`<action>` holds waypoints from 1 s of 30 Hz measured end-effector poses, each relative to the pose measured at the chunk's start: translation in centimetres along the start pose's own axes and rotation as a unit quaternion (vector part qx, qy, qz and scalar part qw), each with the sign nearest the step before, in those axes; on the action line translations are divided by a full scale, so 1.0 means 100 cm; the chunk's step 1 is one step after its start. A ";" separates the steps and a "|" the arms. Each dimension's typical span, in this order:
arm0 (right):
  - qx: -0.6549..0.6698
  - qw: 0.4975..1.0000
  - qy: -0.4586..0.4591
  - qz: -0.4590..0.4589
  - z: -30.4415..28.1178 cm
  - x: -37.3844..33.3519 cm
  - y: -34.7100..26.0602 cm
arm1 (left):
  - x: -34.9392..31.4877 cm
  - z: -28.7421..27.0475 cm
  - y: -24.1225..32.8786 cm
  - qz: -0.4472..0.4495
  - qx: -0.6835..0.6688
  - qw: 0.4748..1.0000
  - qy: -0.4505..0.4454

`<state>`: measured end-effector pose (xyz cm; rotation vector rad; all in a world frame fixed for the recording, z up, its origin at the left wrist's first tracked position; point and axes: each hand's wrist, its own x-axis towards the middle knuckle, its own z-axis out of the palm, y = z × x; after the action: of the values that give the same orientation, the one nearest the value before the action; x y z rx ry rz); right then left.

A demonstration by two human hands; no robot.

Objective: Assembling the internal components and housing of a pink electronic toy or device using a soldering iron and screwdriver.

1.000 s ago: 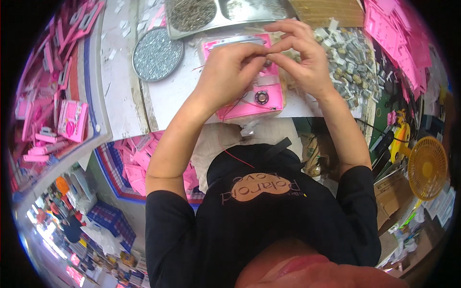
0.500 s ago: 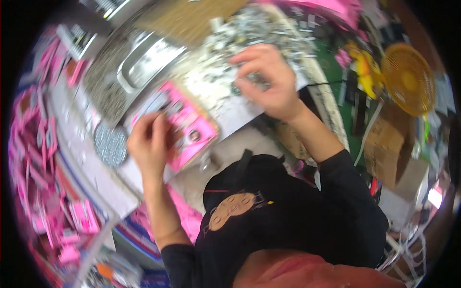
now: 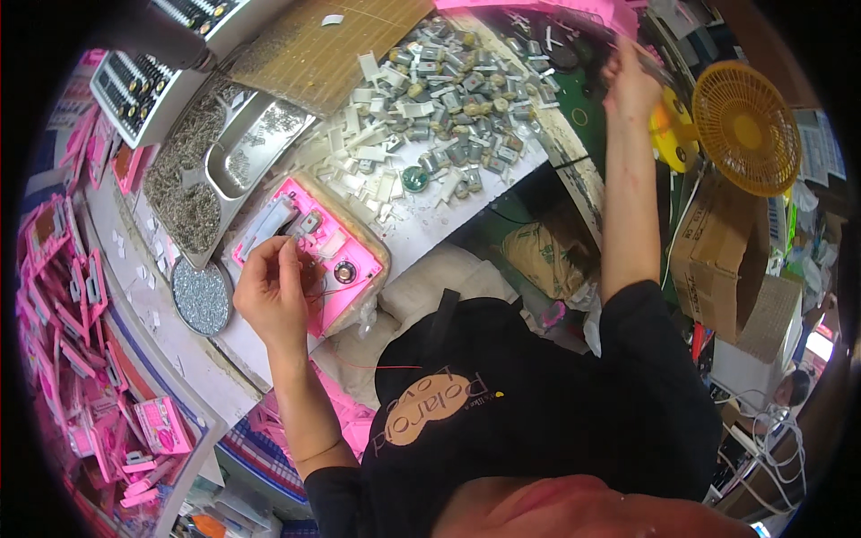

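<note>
A pink plastic casing (image 3: 359, 249) lies on a worn padded block (image 3: 383, 235) at the table's near edge. In it sit a grey part, small fittings and a round black-and-silver piece (image 3: 345, 272). My left hand (image 3: 273, 291) rests at the casing's near-left side, thumb and fingertips pinched together; what they hold is hidden. Thin reddish wires show beside those fingers. My right arm is stretched far to the upper right. There my right hand (image 3: 632, 85) is beside a pink item (image 3: 601, 13) and a dark, blurred object; its fingers are too smeared to read.
Small grey metal-cased parts (image 3: 466, 99) and white plastic pieces (image 3: 386, 184) are heaped beyond the casing. Screws fill a metal tray (image 3: 184, 202); a round dish (image 3: 201, 296) holds grey bits. Pink casings (image 3: 67, 314) pile up at left. A yellow fan (image 3: 749, 130) stands right.
My right hand has moved from above the heap of parts to the far upper right. My left hand stays at the pink casing, nearly still.
</note>
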<state>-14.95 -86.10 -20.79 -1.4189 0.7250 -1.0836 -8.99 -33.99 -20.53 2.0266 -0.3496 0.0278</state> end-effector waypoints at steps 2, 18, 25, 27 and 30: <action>0.051 0.993 0.094 -0.053 -0.016 -0.016 -0.012 | 0.001 0.001 0.000 0.114 0.068 0.991 0.022; 0.069 0.881 -0.466 -0.035 0.082 -0.240 -0.047 | 0.009 0.019 -0.015 0.121 0.203 0.969 0.065; 0.016 0.869 -0.494 -0.040 0.109 -0.251 -0.037 | 0.011 0.024 -0.019 0.132 0.224 0.962 0.081; 0.012 0.865 -0.499 -0.047 0.111 -0.251 -0.036 | 0.012 0.022 -0.016 0.137 0.237 0.959 0.078; 0.010 0.861 -0.505 -0.059 0.113 -0.251 -0.033 | 0.012 0.023 -0.015 0.136 0.247 0.956 0.078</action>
<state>-14.75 -58.40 -21.83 -1.7569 -0.1433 -0.2953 -7.75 -35.65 -22.72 2.4314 -0.5619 0.4862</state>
